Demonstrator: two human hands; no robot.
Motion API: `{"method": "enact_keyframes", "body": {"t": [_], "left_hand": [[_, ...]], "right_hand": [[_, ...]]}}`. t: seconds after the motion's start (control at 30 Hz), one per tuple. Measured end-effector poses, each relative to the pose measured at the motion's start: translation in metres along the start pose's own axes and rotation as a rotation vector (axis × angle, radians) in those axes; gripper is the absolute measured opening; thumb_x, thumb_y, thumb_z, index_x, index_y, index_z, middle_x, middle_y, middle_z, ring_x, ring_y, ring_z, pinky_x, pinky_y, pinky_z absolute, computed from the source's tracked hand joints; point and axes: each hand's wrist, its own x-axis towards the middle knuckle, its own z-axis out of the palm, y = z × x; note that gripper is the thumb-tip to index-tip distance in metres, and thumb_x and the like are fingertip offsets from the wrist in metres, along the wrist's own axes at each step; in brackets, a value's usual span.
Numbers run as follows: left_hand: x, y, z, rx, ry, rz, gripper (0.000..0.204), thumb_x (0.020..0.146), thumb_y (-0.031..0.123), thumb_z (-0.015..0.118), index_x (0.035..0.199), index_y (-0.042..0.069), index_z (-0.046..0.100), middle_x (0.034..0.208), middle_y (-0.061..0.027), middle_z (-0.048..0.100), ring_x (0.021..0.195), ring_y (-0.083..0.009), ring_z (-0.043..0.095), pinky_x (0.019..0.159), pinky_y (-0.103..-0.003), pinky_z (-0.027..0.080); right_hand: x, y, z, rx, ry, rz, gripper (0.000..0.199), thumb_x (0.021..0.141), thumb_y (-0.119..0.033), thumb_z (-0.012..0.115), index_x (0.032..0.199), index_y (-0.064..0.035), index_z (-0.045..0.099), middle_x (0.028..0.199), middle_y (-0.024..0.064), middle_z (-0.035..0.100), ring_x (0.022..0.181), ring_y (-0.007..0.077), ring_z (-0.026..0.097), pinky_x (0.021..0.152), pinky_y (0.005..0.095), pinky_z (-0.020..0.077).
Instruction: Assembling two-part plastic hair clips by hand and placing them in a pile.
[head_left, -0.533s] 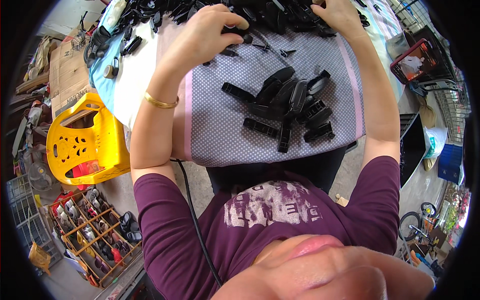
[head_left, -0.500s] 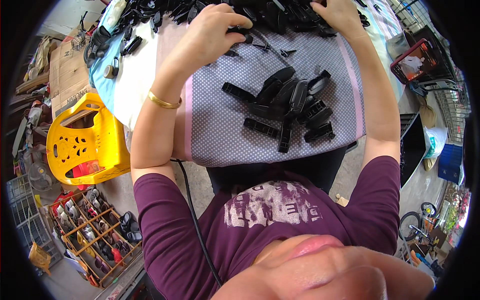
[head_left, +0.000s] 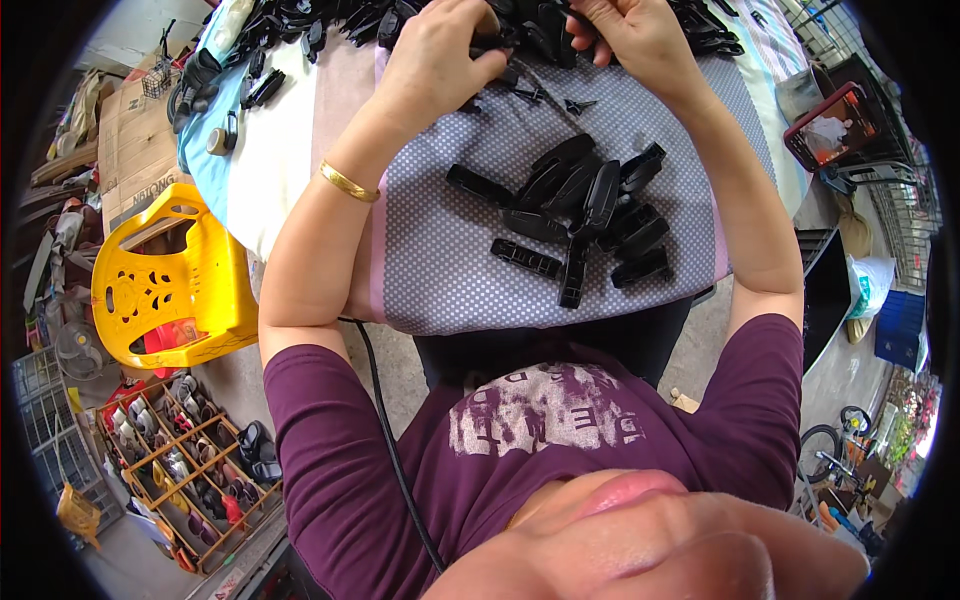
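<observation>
At the far side of the cloth-covered table (head_left: 430, 270), my left hand (head_left: 440, 62) is curled with thumb and fingers closed around a black plastic piece (head_left: 490, 46), mostly hidden by the fingers. To its right, my right hand (head_left: 632, 42) pinches a slim black plastic piece, partly cut off by the upper edge. Both hands are over the near side of a long pile of black plastic pieces (head_left: 345, 18). Nearer to me lies a loose heap of longer black plastic pieces (head_left: 600, 195). Between the hands and this heap are a thin rod (head_left: 550, 98) and small dark pointed parts (head_left: 580, 106).
A yellow plastic chair (head_left: 215, 290) stands left of the table, with a shoe rack (head_left: 185, 460) nearer. A phone (head_left: 832, 125) leans at the table's right edge. A black cable (head_left: 372, 390) hangs beside my left arm.
My right hand has moved left, away from the pile's right part, and now has a black piece in its fingers. The left hand has moved slightly, with its thumb and fingers still closed.
</observation>
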Motion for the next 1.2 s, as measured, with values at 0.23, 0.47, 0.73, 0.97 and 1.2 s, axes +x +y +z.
{"method": "enact_keyframes", "body": {"t": [0.23,0.47,0.73,0.97,1.2], "left_hand": [[0.0,-0.021,0.025,-1.219,0.122,-0.449,0.023,0.088,-0.003,0.077,0.108,-0.002,0.066,0.092,-0.0047,0.071,0.082,-0.0107,0.067,0.077,-0.024,0.057],[-0.004,-0.005,0.023,-1.512,0.156,-0.452,0.04,0.089,-0.007,0.073,0.128,-0.004,0.065,0.106,-0.0107,0.075,0.093,-0.0159,0.071,0.087,-0.026,0.059],[-0.007,0.001,0.014,-1.418,0.049,-0.55,0.037,0.091,-0.002,0.074,0.128,-0.003,0.068,0.109,-0.0124,0.076,0.091,-0.0162,0.073,0.086,-0.027,0.06],[-0.007,-0.011,0.057,-1.908,0.212,0.2,0.034,0.098,0.004,0.068,0.132,-0.001,0.066,0.115,-0.0124,0.074,0.095,-0.0155,0.072,0.085,-0.025,0.058],[-0.008,-0.006,0.016,-1.751,0.114,-0.387,0.027,0.107,0.014,0.056,0.127,0.001,0.069,0.114,-0.0079,0.074,0.103,-0.0155,0.069,0.089,-0.027,0.056]], "right_hand": [[-0.013,-0.001,0.023,0.399,-0.043,0.027,0.022,0.104,-0.01,0.061,0.123,0.0016,0.063,0.097,0.0073,0.071,0.081,0.013,0.068,0.069,0.0257,0.0565],[-0.019,-0.003,0.03,0.358,0.075,-0.037,0.016,0.105,-0.012,0.061,0.114,-0.0002,0.066,0.092,0.0038,0.072,0.074,0.0093,0.068,0.064,0.0222,0.0536],[-0.024,-0.005,0.038,0.214,0.136,-0.039,0.012,0.104,-0.009,0.063,0.113,-0.0021,0.067,0.093,0.0009,0.072,0.074,0.0084,0.067,0.063,0.0221,0.0527],[-0.028,-0.007,0.043,-0.324,0.256,-0.557,0.017,0.098,-0.013,0.07,0.108,-0.0003,0.066,0.086,0.008,0.068,0.073,0.0128,0.064,0.065,0.0268,0.0526],[-0.022,-0.002,0.029,-0.239,-0.003,-0.063,0.034,0.088,-0.026,0.083,0.105,-0.0013,0.067,0.084,0.0067,0.071,0.07,0.0125,0.066,0.062,0.0289,0.0518]]}}
